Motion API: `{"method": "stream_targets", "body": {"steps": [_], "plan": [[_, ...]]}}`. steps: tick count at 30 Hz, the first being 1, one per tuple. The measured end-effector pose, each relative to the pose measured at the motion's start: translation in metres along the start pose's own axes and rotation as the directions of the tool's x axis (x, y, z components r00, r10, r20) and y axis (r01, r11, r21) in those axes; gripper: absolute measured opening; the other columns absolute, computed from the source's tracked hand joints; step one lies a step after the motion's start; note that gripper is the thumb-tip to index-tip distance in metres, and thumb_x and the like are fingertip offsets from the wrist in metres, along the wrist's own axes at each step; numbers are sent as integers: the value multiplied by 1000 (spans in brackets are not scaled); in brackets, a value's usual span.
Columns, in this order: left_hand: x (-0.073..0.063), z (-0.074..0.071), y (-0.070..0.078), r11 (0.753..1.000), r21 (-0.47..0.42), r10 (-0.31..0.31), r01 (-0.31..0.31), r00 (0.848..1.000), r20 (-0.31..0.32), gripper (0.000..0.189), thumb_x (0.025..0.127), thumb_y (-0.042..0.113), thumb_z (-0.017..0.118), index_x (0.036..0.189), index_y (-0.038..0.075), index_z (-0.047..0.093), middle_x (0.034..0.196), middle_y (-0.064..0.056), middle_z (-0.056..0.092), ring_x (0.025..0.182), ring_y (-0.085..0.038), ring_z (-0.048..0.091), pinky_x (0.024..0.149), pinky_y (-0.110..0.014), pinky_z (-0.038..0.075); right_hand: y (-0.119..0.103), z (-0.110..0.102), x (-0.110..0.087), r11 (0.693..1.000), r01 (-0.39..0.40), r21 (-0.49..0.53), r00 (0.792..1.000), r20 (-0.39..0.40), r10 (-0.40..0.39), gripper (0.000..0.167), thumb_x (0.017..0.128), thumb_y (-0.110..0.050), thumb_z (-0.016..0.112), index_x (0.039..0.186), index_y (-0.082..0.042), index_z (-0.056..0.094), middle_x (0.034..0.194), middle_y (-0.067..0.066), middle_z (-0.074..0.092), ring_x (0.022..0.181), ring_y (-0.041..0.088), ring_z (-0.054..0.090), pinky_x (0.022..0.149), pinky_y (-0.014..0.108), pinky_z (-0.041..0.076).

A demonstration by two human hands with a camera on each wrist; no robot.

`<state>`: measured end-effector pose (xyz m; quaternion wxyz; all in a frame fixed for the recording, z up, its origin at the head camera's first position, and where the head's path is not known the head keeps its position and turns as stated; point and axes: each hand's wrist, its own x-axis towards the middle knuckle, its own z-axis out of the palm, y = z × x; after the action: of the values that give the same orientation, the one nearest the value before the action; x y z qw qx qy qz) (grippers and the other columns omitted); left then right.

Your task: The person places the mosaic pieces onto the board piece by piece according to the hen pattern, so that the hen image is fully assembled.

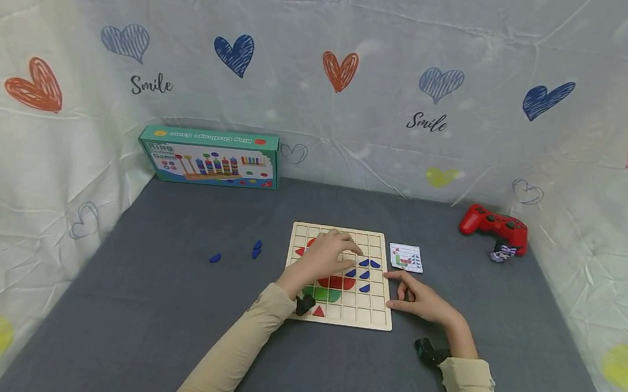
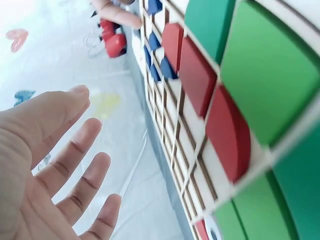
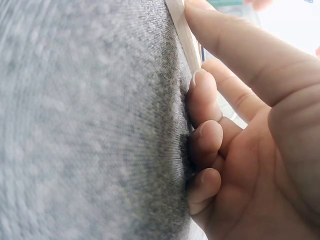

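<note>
A light wooden grid board (image 1: 373, 314) lies on the grey cloth, bearing several coloured pieces. My left hand (image 1: 326, 253) hovers over its upper middle, fingers spread and thumb apart, holding nothing, and covers part of the layout. Near its fingertips sit several small blue pieces (image 1: 364, 287). Below the palm are a red row (image 1: 337, 283) and a green row (image 1: 326, 295); a red triangle (image 1: 319, 311) sits near the front edge. At the board's right edge, my right hand (image 1: 424, 300) touches the rim with thumb and index finger, its other fingers curled against the cloth.
Left of the board lie three loose blue pieces, one of them half-round (image 1: 215, 257). A printed pattern card (image 1: 406, 257) is right of the board. A ring game box (image 1: 211, 158) stands at the back left, and a red game controller (image 1: 493, 225) at the back right.
</note>
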<state>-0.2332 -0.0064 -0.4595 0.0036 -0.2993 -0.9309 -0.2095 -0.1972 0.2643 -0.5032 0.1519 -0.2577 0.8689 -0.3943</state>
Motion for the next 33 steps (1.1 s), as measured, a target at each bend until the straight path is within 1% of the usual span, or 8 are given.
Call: {"method": "stream_targets", "body": {"steps": [5,9,14,16,21,23,29,33], "plan": [[-12,-8,-13,1000,-24,-16,15,998,-55,24,88,30,64,111,24,68,112,3,60,110,-19,49,91,-45,40,0,-1,1,998,-57,6,998,8,57,56,83,-30,69,132,-14,45,79,0,47,58,6,39,51,21,33],[-23,-12,-25,998,-60,-39,33,995,-88,24,87,26,65,110,20,69,111,1,61,108,-22,50,92,-47,38,-1,-1,0,999,-49,14,999,7,49,56,83,-28,69,131,-12,45,79,3,48,58,7,38,50,22,31],[-37,-17,-38,997,-64,-58,50,991,-123,23,87,24,65,109,18,69,112,-1,61,111,-24,49,93,-51,37,-2,-1,0,999,-44,32,999,7,44,55,83,-26,70,131,-12,46,79,4,47,59,8,38,51,22,31],[-43,-19,-43,996,-58,-69,62,988,-135,23,87,24,66,108,17,70,111,-1,61,109,-24,50,92,-52,37,-1,-1,1,999,-42,29,999,5,41,55,83,-26,70,131,-12,46,79,4,47,59,8,38,51,22,31],[-59,-21,-60,994,-15,-113,112,981,-157,22,85,26,68,105,18,71,106,0,62,97,-21,50,86,-48,40,1,0,1,999,-34,7,999,-1,34,55,83,-27,70,130,-12,46,78,2,48,58,6,38,51,21,32],[-66,-22,-68,991,1,-134,136,978,-161,22,85,25,68,105,19,71,105,1,62,95,-20,50,85,-48,40,0,0,0,999,-31,5,1000,-1,31,54,83,-27,70,130,-12,47,78,1,48,58,6,38,51,21,32],[-89,-27,-93,978,19,-204,209,966,-158,24,82,25,71,106,20,70,103,2,62,95,-21,51,85,-48,40,-5,0,-1,1000,-10,14,1000,-13,11,54,83,-24,70,129,-10,47,78,4,49,57,7,38,50,22,32],[-104,-34,-107,967,29,-244,252,955,-167,25,82,25,72,106,20,69,103,1,62,95,-23,53,84,-50,41,-6,0,-1,1000,-19,20,1000,-11,19,54,82,-24,70,129,-11,47,79,6,49,57,8,37,50,22,32]]}}
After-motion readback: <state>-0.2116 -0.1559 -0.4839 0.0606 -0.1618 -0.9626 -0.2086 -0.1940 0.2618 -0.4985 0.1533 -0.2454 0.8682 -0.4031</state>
